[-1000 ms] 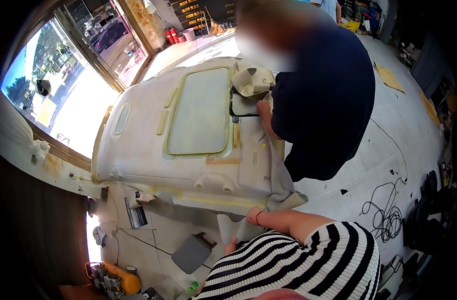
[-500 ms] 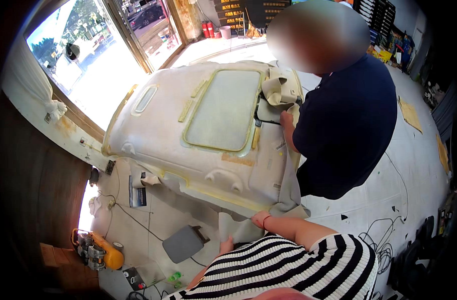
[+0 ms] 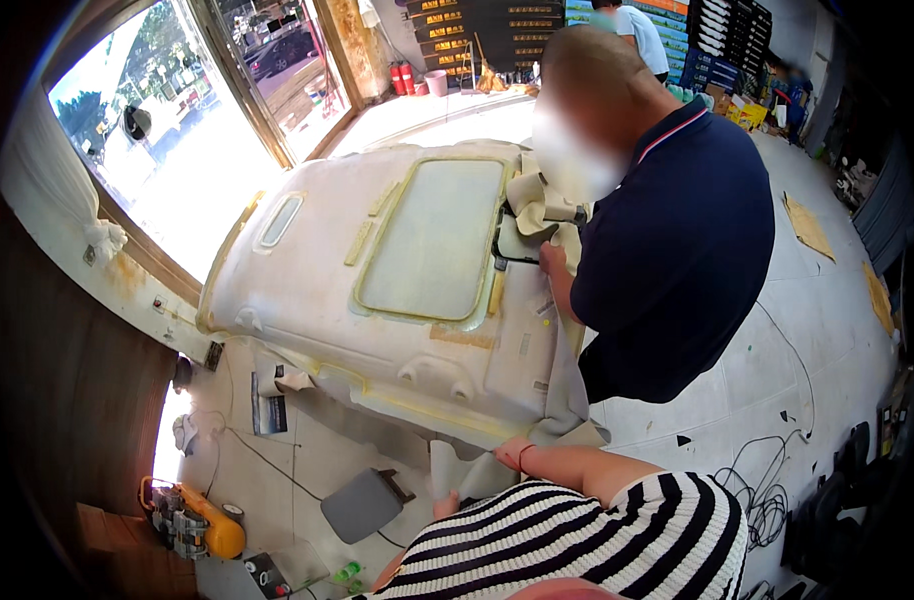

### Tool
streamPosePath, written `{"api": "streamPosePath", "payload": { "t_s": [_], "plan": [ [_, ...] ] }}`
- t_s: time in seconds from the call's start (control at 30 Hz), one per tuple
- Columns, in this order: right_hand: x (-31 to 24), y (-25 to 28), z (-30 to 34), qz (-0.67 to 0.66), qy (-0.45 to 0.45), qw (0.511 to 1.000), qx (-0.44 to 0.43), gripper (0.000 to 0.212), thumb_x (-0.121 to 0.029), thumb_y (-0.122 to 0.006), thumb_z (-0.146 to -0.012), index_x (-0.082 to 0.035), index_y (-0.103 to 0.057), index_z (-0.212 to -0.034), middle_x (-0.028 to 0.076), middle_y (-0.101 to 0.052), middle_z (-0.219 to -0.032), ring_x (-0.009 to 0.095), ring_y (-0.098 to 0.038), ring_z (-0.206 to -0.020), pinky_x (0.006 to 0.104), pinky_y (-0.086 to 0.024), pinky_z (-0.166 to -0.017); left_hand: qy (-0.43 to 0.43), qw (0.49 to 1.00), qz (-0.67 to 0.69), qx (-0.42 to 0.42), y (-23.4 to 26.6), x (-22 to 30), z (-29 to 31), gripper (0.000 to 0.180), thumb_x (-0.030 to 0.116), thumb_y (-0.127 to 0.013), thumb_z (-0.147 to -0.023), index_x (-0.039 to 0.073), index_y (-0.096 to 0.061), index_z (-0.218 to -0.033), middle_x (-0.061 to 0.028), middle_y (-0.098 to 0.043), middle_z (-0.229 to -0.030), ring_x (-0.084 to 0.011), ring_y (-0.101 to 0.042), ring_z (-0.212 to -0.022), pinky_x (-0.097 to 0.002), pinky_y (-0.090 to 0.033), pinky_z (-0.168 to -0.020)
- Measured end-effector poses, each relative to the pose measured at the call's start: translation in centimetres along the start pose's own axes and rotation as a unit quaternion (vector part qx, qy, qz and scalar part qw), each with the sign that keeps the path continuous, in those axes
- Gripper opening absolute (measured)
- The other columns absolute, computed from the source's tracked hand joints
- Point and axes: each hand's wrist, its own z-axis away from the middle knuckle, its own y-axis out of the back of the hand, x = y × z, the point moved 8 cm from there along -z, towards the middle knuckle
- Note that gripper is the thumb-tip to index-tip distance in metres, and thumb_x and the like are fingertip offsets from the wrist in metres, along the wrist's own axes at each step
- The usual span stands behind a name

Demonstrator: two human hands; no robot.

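Observation:
A large pale car headliner [image 3: 317, 290] lies underside up, with a framed sunroof opening [image 3: 432, 240] in it. Grey-beige fabric [image 3: 567, 390] hangs over its near edge and right corner. At that near edge, my right hand [image 3: 514, 453] is closed on the fabric's border beside the headliner's rim. Lower and to the left, my left hand [image 3: 446, 503] pinches a loose flap [image 3: 459, 470] of the same fabric; its fingers are partly hidden. On the right, a co-worker in a dark blue shirt [image 3: 677, 250] has a hand [image 3: 553, 258] on bunched fabric [image 3: 537, 200] by a dark-edged panel.
A grey stool [image 3: 362, 505] stands on the floor left of my hands. Beyond it are an orange air compressor [image 3: 212, 520], a cable and green bottles [image 3: 347, 572]. Coiled cords [image 3: 762, 485] lie at right. Another person [image 3: 635, 35] is at the back, near shelves.
The view has shifted slightly, bringing the person at the back into sight. The co-worker's head has moved lower in the picture. Both my hands keep their grip on the fabric.

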Motion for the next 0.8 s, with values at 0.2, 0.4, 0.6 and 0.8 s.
{"api": "streamPosePath", "payload": {
  "t_s": [0.2,0.4,0.6,0.8],
  "plan": [
    [-0.5,2.2,1.2,0.037,-0.002,0.999,0.022,0.043,-0.030,-0.030,-0.083,-0.007,-0.065,-0.074,0.017,-0.062,-0.081,0.031,-0.060,-0.077,0.0402,-0.046,-0.071,-0.070,0.990,0.120,0.006,1.5,7.9,6.1,0.029,0.017,-0.054,-0.080,-0.004,-0.053,-0.100,-0.0131,-0.059,-0.085,-0.0207,-0.056,-0.074,-0.0333,-0.043,-0.065],
    [-1.1,3.4,1.1,0.037,0.011,0.999,0.023,0.051,-0.038,-0.031,-0.086,-0.003,-0.064,-0.071,0.020,-0.061,-0.076,0.035,-0.058,-0.073,0.0410,-0.046,-0.071,0.025,0.973,0.227,-0.022,0.5,4.9,5.0,0.027,0.016,-0.056,-0.080,-0.006,-0.053,-0.096,-0.0108,-0.059,-0.083,-0.0172,-0.055,-0.065,-0.0286,-0.044,-0.055],
    [-1.9,3.3,0.8,0.134,0.055,0.989,0.013,0.043,-0.033,-0.032,-0.088,-0.004,-0.062,-0.076,0.016,-0.061,-0.075,0.033,-0.059,-0.071,0.0404,-0.047,-0.066,0.083,0.906,0.407,-0.075,-1.2,4.5,6.0,0.031,0.016,-0.052,-0.084,-0.006,-0.045,-0.105,-0.0118,-0.057,-0.090,-0.0218,-0.060,-0.072,-0.0271,-0.050,-0.057],
    [-3.2,2.0,0.1,0.216,0.105,0.970,-0.034,0.033,-0.026,-0.033,-0.089,-0.005,-0.059,-0.087,0.012,-0.062,-0.078,0.029,-0.059,-0.076,0.0382,-0.048,-0.064,0.120,0.888,0.435,-0.086,-1.9,2.9,5.8,0.038,0.019,-0.051,-0.086,-0.007,-0.040,-0.111,-0.0136,-0.054,-0.099,-0.0246,-0.060,-0.081,-0.0293,-0.050,-0.066]
  ]
}}
